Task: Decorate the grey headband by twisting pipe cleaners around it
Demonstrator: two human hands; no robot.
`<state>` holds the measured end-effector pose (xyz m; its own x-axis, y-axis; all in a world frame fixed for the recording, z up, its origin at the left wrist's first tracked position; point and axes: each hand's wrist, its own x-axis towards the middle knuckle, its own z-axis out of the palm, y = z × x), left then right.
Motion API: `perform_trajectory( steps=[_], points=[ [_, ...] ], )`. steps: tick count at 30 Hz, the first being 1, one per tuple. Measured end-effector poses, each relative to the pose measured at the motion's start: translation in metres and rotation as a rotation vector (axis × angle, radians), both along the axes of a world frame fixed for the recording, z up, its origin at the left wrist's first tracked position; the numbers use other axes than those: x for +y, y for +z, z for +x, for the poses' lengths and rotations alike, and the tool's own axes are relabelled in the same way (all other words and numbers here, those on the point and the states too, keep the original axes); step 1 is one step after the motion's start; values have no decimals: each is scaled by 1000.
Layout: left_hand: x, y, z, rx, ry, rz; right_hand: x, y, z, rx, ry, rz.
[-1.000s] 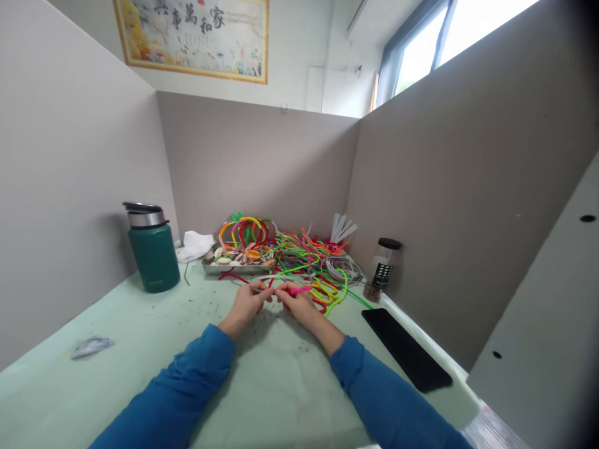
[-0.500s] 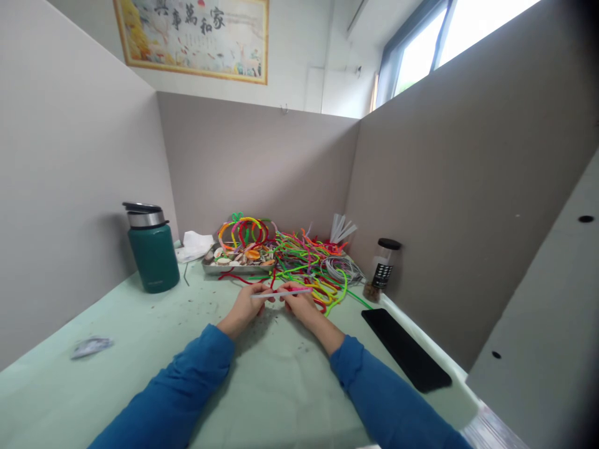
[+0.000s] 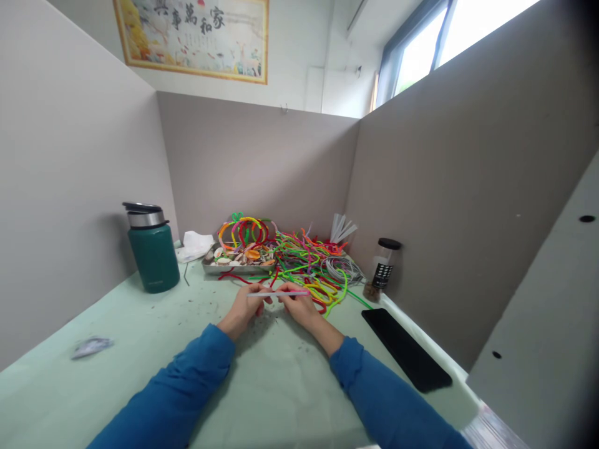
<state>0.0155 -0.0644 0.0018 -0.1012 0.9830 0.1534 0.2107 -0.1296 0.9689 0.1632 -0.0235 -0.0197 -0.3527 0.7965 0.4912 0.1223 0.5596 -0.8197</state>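
Observation:
A thin straight stick [image 3: 279, 294], pale grey at the left and pink toward the right, lies level between both hands. My left hand [image 3: 249, 305] pinches its left part, fingers curled. Closed around the pink part is my right hand [image 3: 296, 304]. The fingertips of the two hands nearly meet at the middle. Whether the pink part is a separate piece I cannot tell. Just beyond the hands spreads a tangled pile of coloured pipe cleaners [image 3: 304, 255]. A metal tray [image 3: 238, 269] of small wooden pieces sits behind my left hand, with pipe-cleaner rings [image 3: 246, 232] on top.
At the left stands a green bottle [image 3: 154, 259], with white tissue [image 3: 194, 245] behind it. A crumpled wrapper [image 3: 92, 347] lies front left. To the right are a clear jar [image 3: 381, 271] with a black lid and a black phone [image 3: 406, 349]. White sticks [image 3: 343, 229] lean at the back.
The stick has tilted slightly to lie more level and has shifted a little to the left. Both hands stay in nearly the same place.

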Motion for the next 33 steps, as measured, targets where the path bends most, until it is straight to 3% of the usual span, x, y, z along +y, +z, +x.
perform_trajectory(
  steps=[6,13,20,24,33],
  points=[
    [2,-3,0,5,12,15,-4,4,-1,-17,-41,27],
    [11,-11,-1,35,3,104,2,3,0,65,-96,-270],
    [15,-12,-2,83,-30,223,13,-10,0,207,59,-367],
    [18,-16,-5,177,14,234,12,-9,1,196,54,-446],
    [19,-13,-9,452,56,392,14,-11,2,232,159,-410]
  ],
)
